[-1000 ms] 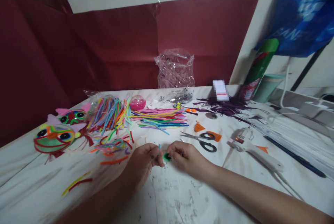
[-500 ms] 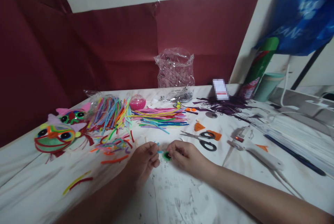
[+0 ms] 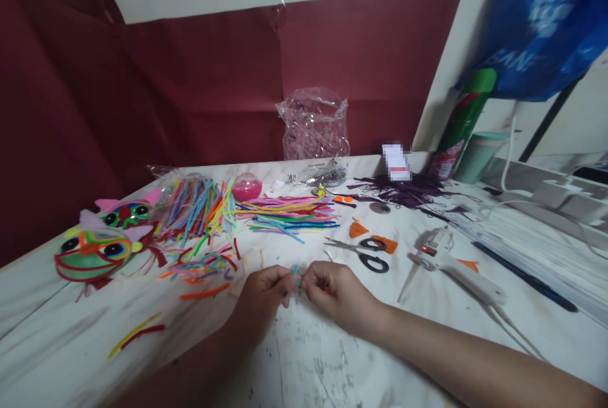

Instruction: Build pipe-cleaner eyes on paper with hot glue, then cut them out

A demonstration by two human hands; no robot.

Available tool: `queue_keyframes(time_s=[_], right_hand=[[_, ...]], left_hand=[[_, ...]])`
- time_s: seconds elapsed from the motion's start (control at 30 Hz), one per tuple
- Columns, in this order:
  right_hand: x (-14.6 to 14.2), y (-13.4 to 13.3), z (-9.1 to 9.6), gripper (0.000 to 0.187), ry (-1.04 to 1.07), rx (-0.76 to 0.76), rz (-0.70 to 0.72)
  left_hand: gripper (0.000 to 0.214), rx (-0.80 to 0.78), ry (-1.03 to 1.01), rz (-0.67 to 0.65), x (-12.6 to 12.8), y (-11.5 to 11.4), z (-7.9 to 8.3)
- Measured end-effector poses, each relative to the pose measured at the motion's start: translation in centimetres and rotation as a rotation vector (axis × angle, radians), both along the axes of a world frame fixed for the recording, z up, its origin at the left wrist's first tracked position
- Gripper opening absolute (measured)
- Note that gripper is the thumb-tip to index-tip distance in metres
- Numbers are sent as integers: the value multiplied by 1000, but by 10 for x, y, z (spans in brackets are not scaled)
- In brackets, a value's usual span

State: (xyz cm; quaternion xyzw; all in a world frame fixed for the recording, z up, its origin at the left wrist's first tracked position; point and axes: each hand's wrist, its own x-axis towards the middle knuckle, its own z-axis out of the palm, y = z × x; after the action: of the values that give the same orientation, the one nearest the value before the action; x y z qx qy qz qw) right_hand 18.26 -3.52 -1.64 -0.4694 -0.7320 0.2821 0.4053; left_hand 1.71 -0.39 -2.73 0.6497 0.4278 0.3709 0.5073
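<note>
My left hand (image 3: 266, 297) and my right hand (image 3: 332, 291) meet at the middle of the white table (image 3: 304, 363), fingertips pinched together on a small craft piece (image 3: 297, 278). It shows a bit of blue pipe cleaner and green; most of it is hidden between the fingers. Both hands rest low on the tabletop.
Piles of coloured pipe cleaners (image 3: 285, 211) lie behind the hands. Scissors (image 3: 363, 253) and a white glue gun (image 3: 446, 262) lie to the right. Two colourful animal faces (image 3: 95, 249) sit at the left. A clear plastic bag (image 3: 313, 123) and pink dome (image 3: 247, 186) stand at the back.
My hands have closed in on each other, and the green disc that showed between them is now mostly covered by the fingers. The view shifted slightly.
</note>
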Motion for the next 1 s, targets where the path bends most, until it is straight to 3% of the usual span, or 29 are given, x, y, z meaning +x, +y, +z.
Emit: queue_keyframes(time_s=[0.17,0.3,0.47,0.57,0.73,1.0], right_hand=[[-2,-6,0,15,-137,75,52],[0,-4,1,14,-57,-40,102],[4,6,1,13,176,-182,103],[4,8,-2,18,184,-182,128],[1,7,-6,25,217,-177,21],[2,8,-5,24,272,-246,21]], left_hand=[[26,180,201,-75,-3,-7,14],[25,282,290,-85,-6,-10,22],[24,276,348,-109,-7,-9,19],[23,253,358,-142,-7,-7,16],[25,122,284,-66,-5,-7,18],[20,41,216,-39,-5,-5,10]])
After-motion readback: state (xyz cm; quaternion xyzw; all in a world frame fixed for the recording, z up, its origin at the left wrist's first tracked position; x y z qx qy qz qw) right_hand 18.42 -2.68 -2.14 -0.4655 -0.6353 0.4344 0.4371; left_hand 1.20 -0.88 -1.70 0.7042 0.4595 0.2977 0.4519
